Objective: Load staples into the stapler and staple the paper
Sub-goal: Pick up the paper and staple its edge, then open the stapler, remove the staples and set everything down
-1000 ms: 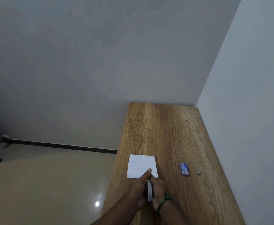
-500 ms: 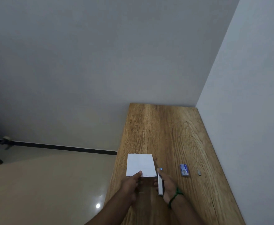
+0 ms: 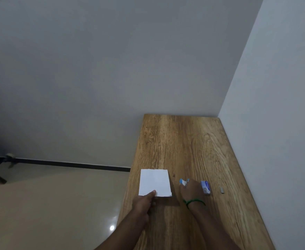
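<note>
A white paper [image 3: 155, 181] lies flat near the left edge of the wooden table [image 3: 184, 141]. My left hand [image 3: 144, 202] pinches the paper's near edge with the thumb on top. My right hand [image 3: 191, 191], with a green band at the wrist, covers and holds the small blue and silver stapler [image 3: 184, 182] on the table to the right of the paper; only its front tip shows. A blue staple box [image 3: 205, 187] lies just right of that hand. A short grey strip of staples [image 3: 222, 190] lies further right.
The table stands in a corner, with a white wall along its right edge and a grey wall behind it. To its left the table drops off to a beige floor. The far half of the table shows bare wood.
My right hand has carried the stapler away from the paper's near right corner and to the right, down onto the table beside the staple box. My left hand stays on the paper's near edge.
</note>
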